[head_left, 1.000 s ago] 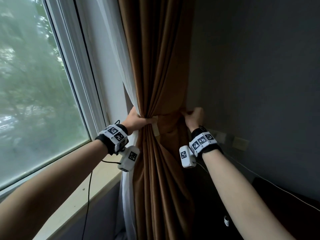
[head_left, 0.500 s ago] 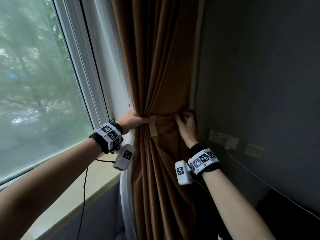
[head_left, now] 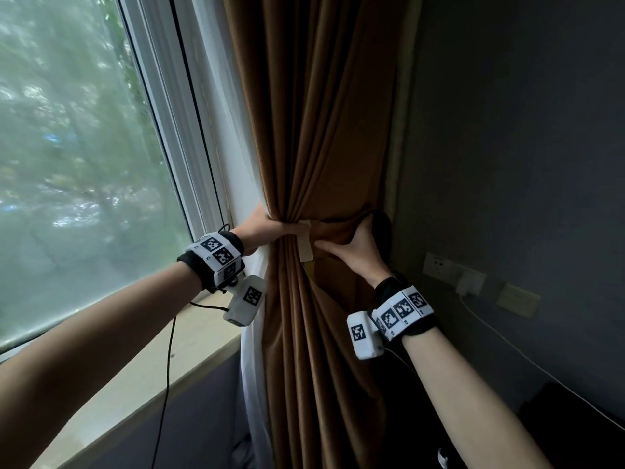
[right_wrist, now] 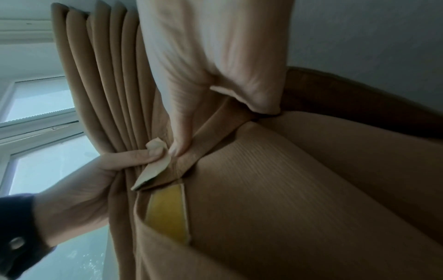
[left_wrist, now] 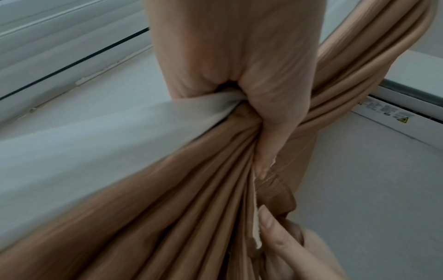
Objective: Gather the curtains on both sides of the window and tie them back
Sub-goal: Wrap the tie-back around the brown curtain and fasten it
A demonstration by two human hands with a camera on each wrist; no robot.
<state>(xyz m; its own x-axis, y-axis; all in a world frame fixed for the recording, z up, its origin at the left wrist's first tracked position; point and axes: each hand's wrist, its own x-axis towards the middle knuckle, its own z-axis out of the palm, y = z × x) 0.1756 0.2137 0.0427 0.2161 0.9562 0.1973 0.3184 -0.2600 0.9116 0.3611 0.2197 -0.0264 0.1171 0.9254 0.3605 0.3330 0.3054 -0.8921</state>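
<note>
My head camera looks forward and slightly down at the brown curtain (head_left: 324, 147) from arm's reach, the window (head_left: 77, 164) to its left; my left wrist camera sits close against that curtain (left_wrist: 167, 208), facing along the thumb; my right wrist camera looks up it (right_wrist: 275, 180) from below; all three share the pale strap end (head_left: 305, 247) at its gathered waist.
</note>
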